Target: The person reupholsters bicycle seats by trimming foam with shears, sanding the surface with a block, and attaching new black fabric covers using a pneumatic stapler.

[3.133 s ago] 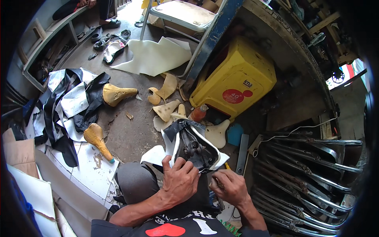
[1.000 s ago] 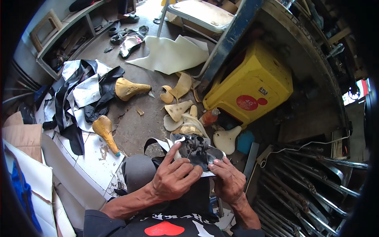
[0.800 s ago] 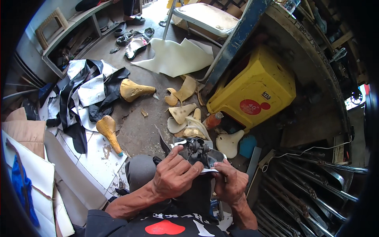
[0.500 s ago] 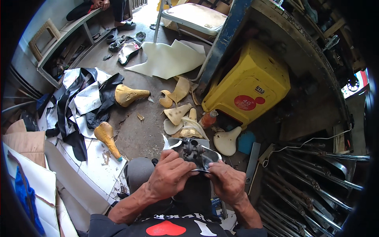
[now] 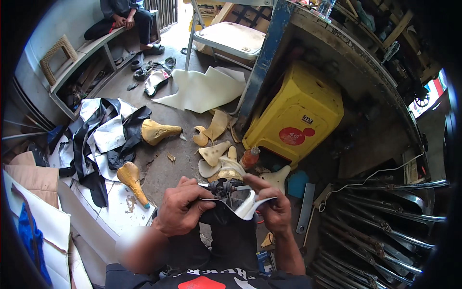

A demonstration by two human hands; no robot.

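Above my lap is a piece of black covering with a white backing [image 5: 245, 210], stretched across a part with a black metal fitting [image 5: 226, 188] that looks like the underside of a bicycle saddle. My left hand [image 5: 178, 209] pinches the covering's left edge between thumb and bent fingers. At the opposite edge my right hand [image 5: 275, 207] grips a raised flap whose white side shows, its index finger stretched toward the fitting. Just beyond lie a yellowish saddle core [image 5: 231, 168], partly under pale sheeting, and a cream saddle-shaped pad [image 5: 276, 178]. The part's lower side is hidden.
Two yellow saddle cores [image 5: 159, 131] [image 5: 129, 179] lie left, beside black and white scraps [image 5: 103, 135]. An orange bottle [image 5: 250, 157] and a tilted yellow plastic stool [image 5: 301, 111] stand ahead right. Chromed metal frames [image 5: 385, 231] are stacked at right. Another person [image 5: 126, 21] sits at far left.
My right hand has lifted and folded its edge of the covering, showing more white backing. My left hand has shifted slightly left and down. The head view has tilted up a little.
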